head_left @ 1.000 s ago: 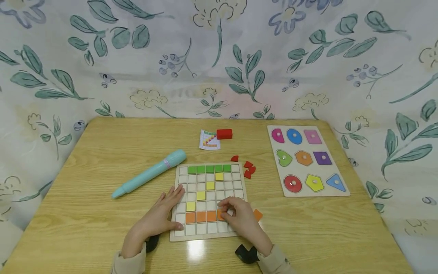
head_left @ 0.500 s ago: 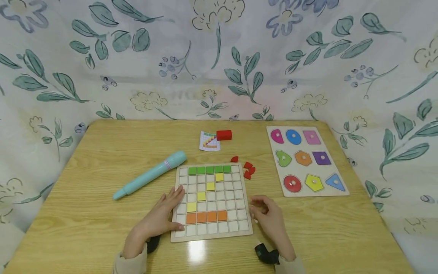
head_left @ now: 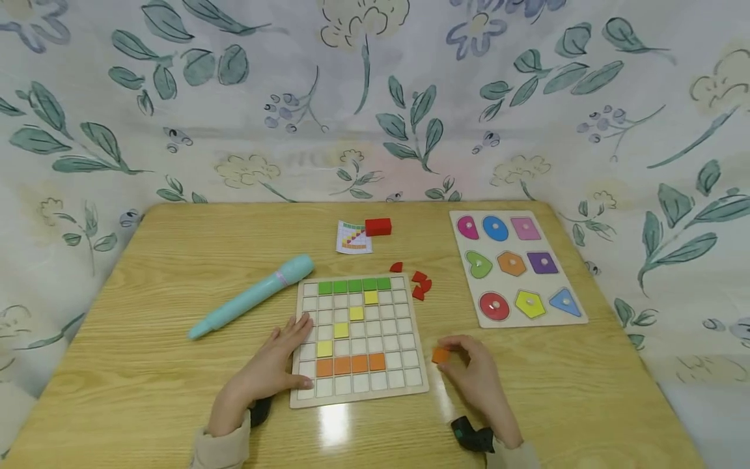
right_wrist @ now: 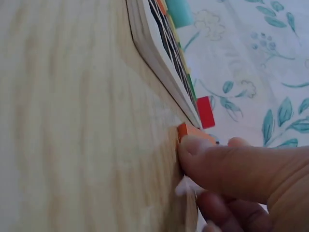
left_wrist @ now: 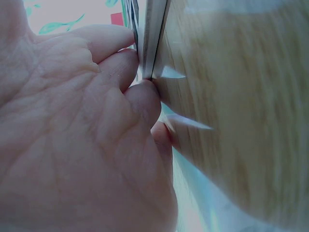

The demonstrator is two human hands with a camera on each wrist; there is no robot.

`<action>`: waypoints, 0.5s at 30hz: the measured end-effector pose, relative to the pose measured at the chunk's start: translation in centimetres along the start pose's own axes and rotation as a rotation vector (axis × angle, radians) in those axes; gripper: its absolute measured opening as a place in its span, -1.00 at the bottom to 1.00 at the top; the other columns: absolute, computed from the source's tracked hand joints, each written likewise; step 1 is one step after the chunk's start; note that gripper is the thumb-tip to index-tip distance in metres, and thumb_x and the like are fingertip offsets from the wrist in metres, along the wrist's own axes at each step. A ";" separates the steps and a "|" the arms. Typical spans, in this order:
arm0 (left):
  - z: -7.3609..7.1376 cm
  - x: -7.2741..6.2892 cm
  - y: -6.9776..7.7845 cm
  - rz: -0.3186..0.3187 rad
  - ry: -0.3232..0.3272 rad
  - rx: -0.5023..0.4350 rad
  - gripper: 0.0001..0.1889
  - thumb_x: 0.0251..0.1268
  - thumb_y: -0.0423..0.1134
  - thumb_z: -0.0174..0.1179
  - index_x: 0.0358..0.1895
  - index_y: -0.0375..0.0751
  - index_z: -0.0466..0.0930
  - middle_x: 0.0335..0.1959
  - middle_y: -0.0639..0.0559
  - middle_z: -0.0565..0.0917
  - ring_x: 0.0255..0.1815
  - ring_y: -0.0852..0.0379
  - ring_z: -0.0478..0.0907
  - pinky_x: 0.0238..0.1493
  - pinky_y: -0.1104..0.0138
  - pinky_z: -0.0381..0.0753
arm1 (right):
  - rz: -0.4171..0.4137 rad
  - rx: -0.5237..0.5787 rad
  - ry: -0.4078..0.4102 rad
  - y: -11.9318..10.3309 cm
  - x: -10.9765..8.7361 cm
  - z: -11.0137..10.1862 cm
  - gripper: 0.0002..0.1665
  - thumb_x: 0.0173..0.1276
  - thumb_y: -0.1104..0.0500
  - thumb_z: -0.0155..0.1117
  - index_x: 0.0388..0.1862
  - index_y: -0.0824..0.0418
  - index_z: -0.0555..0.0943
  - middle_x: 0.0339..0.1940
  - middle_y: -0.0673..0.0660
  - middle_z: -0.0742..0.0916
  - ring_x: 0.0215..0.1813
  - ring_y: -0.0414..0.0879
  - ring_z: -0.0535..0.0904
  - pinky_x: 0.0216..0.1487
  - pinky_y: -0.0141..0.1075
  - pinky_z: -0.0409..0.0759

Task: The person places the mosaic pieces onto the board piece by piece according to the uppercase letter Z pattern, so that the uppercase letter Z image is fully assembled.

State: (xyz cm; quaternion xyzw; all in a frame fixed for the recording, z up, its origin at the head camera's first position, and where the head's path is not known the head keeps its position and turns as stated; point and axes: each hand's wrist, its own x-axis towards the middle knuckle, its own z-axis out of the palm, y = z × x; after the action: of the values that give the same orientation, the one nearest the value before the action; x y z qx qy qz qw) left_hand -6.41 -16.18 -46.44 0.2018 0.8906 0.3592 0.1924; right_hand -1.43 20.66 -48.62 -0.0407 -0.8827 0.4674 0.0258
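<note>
A wooden grid board (head_left: 359, 398) lies at the middle of the table. It carries a row of green tiles (head_left: 355, 285) near its top, yellow tiles (head_left: 341, 330) running diagonally, and a row of orange tiles (head_left: 351, 365) lower down. My left hand (head_left: 266, 366) rests on the board's left edge, fingers spread and fairly straight; the left wrist view shows its palm and fingers (left_wrist: 116, 67) at that edge. Right of the board, my right hand (head_left: 476, 374) pinches an orange square tile (head_left: 440, 355) between thumb and fingers, low over the table. The right wrist view shows the thumb on this tile (right_wrist: 193, 131).
Several red quarter-round pieces (head_left: 418, 293) lie by the board's upper right corner. Behind it are a pattern card (head_left: 354, 245) and a red block (head_left: 377, 227). A light-blue pen-shaped object (head_left: 252, 298) lies at the left, a shape puzzle board (head_left: 510, 312) at the right.
My right hand has moved from the orange row, where a fourth orange tile now lies, to the table at the right and holds another orange tile. My left hand stays on the board.
</note>
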 end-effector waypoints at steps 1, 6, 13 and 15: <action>0.0 0.1 -0.1 0.002 -0.003 -0.007 0.12 -0.12 -0.13 0.49 0.52 -0.31 -0.01 0.57 -0.24 -0.06 0.58 -0.32 -0.26 0.52 -0.23 -0.33 | 0.015 0.019 0.004 -0.1 0.2 0.0 -0.61 0.06 0.42 0.46 -0.11 0.19 0.67 -0.19 0.06 0.74 -0.14 -0.17 0.60 -0.10 -0.42 0.61; 0.2 0.2 -0.1 -0.011 -0.006 -0.014 0.13 -0.14 -0.15 0.50 0.52 -0.30 -0.01 0.58 -0.22 -0.06 0.58 -0.30 -0.25 0.53 -0.21 -0.33 | 0.066 0.151 0.033 -1.2 0.8 0.9 -0.65 0.11 0.46 0.40 -0.10 0.25 0.65 -0.27 0.17 0.72 -0.27 -0.25 0.65 -0.27 -0.51 0.63; 0.0 0.1 0.0 -0.015 -0.005 -0.019 0.12 -0.14 -0.16 0.50 0.53 -0.28 0.00 0.58 -0.20 -0.05 0.59 -0.28 -0.23 0.54 -0.19 -0.32 | 0.032 0.223 -0.121 -3.4 1.5 3.9 -0.70 0.17 0.40 0.38 -0.12 0.16 0.67 -0.25 0.09 0.74 -0.25 -0.24 0.66 -0.31 -0.50 0.60; 0.0 0.1 0.0 -0.019 -0.006 -0.028 0.12 -0.13 -0.16 0.50 0.53 -0.26 -0.01 0.59 -0.18 -0.06 0.59 -0.27 -0.24 0.55 -0.18 -0.33 | 0.008 0.198 -0.154 -3.9 1.6 4.5 -0.69 0.16 0.42 0.38 -0.13 0.13 0.68 -0.28 0.06 0.74 -0.28 -0.28 0.61 -0.37 -0.52 0.53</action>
State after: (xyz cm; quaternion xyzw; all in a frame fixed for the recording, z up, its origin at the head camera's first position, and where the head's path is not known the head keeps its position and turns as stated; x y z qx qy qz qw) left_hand -6.51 -16.17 -46.43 0.1917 0.8868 0.3690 0.2014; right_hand -3.60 14.95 -47.96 -0.0053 -0.8315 0.5540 -0.0401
